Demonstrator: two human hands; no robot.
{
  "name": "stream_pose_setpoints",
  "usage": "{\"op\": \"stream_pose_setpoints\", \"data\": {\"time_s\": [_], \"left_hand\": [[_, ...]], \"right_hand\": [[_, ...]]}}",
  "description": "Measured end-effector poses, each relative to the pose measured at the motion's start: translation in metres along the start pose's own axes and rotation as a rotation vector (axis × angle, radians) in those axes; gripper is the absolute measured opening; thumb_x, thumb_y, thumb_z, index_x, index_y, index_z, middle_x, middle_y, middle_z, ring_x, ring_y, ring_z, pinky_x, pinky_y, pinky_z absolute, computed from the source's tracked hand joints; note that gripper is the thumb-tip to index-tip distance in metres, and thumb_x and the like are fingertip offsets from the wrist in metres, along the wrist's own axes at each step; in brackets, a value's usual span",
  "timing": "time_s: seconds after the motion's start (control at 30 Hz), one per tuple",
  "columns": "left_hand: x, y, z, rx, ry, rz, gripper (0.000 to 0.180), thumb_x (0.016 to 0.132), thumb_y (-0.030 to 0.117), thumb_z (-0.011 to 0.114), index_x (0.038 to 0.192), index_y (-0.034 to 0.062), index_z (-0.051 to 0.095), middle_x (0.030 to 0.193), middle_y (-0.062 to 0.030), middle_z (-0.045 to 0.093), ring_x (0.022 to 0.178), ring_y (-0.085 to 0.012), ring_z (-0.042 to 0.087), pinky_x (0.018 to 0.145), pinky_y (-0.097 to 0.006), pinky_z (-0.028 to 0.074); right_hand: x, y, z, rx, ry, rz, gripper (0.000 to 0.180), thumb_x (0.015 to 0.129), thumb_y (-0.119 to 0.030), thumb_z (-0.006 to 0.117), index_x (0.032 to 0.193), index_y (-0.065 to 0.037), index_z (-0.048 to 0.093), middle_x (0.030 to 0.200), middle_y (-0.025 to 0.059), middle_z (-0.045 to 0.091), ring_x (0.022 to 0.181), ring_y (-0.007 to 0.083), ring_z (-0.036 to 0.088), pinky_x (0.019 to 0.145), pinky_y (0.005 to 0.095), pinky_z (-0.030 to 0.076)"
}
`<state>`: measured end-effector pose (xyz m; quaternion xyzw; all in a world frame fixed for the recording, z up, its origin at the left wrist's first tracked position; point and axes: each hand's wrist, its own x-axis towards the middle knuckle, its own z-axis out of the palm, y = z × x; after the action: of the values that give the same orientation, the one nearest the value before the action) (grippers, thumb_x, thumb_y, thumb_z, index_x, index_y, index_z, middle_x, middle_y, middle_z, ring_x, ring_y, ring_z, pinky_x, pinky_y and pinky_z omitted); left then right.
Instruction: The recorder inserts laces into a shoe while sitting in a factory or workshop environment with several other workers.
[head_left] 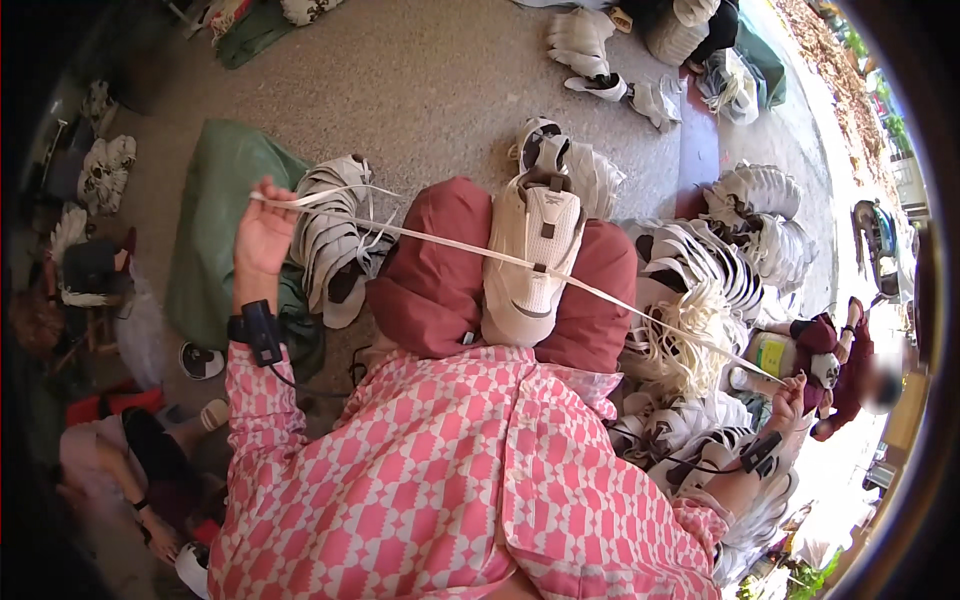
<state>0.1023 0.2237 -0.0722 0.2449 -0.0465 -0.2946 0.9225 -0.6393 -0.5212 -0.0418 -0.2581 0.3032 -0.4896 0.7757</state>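
Observation:
A white sneaker (532, 255) rests on my lap between my knees in dark red trousers (432, 270). A long white shoelace (430, 240) runs through it, stretched taut to both sides. My left hand (264, 232) is raised at the left and shut on one end of the lace. Low at the right, my right hand (788, 398) grips the other end. Each wrist wears a black band with a cable.
Stacks of white sneakers (335, 245) lie beside a green sack (215, 215) at left, more sneakers (725, 260) and a heap of laces (690, 340) at right. Another person sits at the right edge (850, 365), another at lower left (130, 455). Concrete floor (430, 80) lies ahead.

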Motion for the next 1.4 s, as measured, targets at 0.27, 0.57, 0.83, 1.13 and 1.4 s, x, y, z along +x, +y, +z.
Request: {"op": "stream_pose_setpoints", "data": {"time_s": [0.27,0.57,0.83,1.13,1.4], "left_hand": [[-0.065,0.112,-0.107,0.186,0.604,0.341,0.039,0.105,0.021,0.045,0.137,-0.0014,0.046,0.096,-0.0043,0.063,0.089,-0.0172,0.061,0.096,-0.032,0.052],[-0.114,0.171,-0.155,-0.004,0.649,0.328,0.031,0.108,0.020,0.036,0.120,-0.0035,0.052,0.077,-0.0040,0.049,0.059,-0.0132,0.042,0.049,-0.027,0.037],[-0.094,0.164,-0.122,0.266,0.848,0.431,0.019,0.105,0.016,0.044,0.105,0.0010,0.056,0.072,-0.0009,0.045,0.053,-0.0105,0.036,0.044,-0.024,0.031],[-0.093,0.190,-0.138,0.137,0.952,0.485,0.015,0.100,0.015,0.055,0.087,0.0093,0.050,0.067,0.0018,0.037,0.047,-0.0103,0.026,0.041,-0.025,0.024],[-0.087,0.206,-0.127,0.527,1.051,0.535,0.023,0.102,0.020,0.048,0.111,0.0083,0.065,0.067,0.0058,0.038,0.051,-0.0096,0.033,0.045,-0.026,0.026]], "right_hand": [[0.036,0.055,-0.042,0.040,-0.010,0.181,0.019,0.096,-0.001,0.056,0.112,0.008,0.057,0.089,0.0118,0.058,0.078,0.0229,0.058,0.072,0.0306,0.053],[0.032,0.053,-0.034,0.033,0.137,0.065,0.011,0.099,-0.007,0.053,0.089,-0.002,0.052,0.066,0.0009,0.044,0.055,0.0127,0.041,0.051,0.0263,0.035],[0.026,0.039,-0.062,0.037,0.177,0.042,0.016,0.102,-0.011,0.049,0.087,-0.007,0.051,0.064,-0.0020,0.039,0.054,0.0095,0.036,0.042,0.0247,0.026],[0.001,0.020,-0.072,0.019,0.228,0.000,0.016,0.102,-0.013,0.048,0.088,-0.007,0.051,0.065,-0.0024,0.039,0.056,0.0091,0.037,0.042,0.0240,0.027],[-0.014,0.036,-0.057,-0.014,-0.058,0.200,0.017,0.103,-0.014,0.047,0.088,-0.007,0.052,0.066,-0.0027,0.039,0.057,0.0088,0.037,0.042,0.0235,0.027]]}}
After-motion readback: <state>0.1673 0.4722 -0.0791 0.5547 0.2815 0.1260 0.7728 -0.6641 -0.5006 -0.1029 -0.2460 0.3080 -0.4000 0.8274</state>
